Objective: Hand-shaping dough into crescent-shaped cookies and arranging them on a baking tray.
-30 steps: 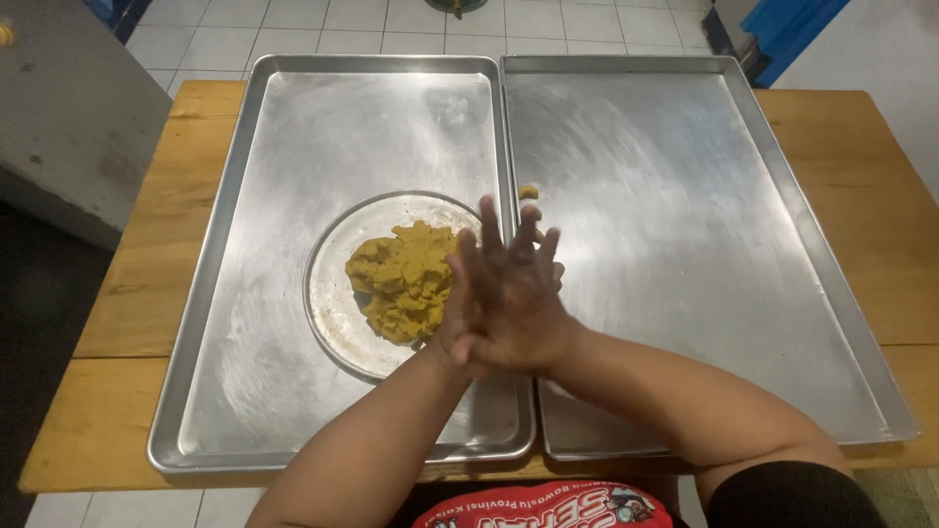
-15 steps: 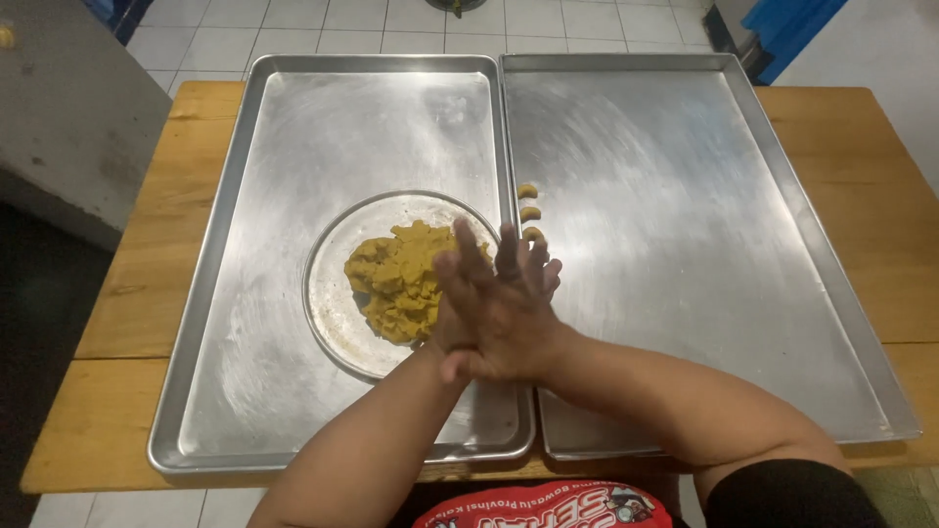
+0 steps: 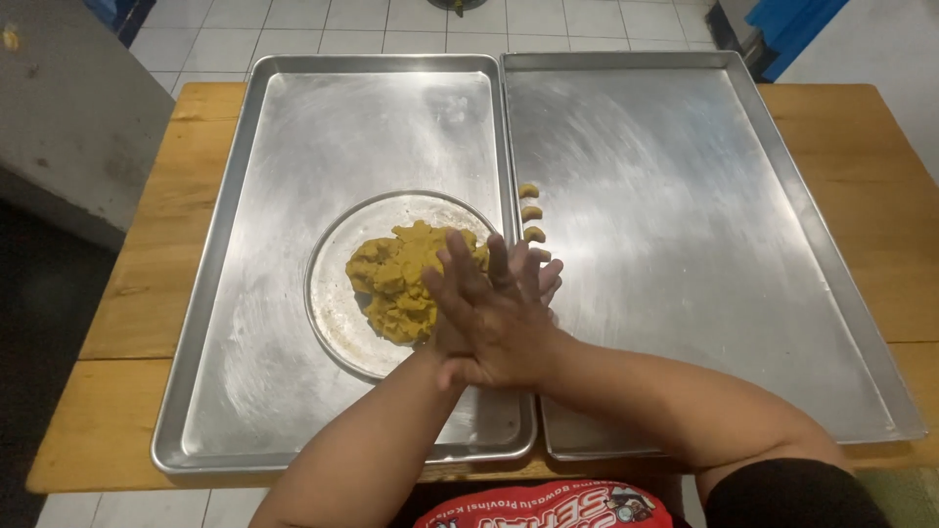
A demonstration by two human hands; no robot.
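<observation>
Dough pieces (image 3: 531,214), three; two trays (image 3: 293,147).

Head camera, steeply downward, near the trays (image 3: 626,127)

Between palms: my right hand (image 3: 494,318) lies flat over my left hand (image 3: 445,342); whatever is pressed there is hidden.
Left hand: mostly covered; only its edge and thumb side show.
Dough mound (image 3: 406,281): near-right edge hidden behind my fingers.
Shaped pieces (image 3: 529,212): three clear; a fourth partly behind my fingertips, too small to judge.
Round plate (image 3: 337,293): lower right rim under my left forearm.
Right tray (image 3: 685,244): near edge partly covered by my right forearm.
Forearms: cut off by the bottom edge.
</observation>
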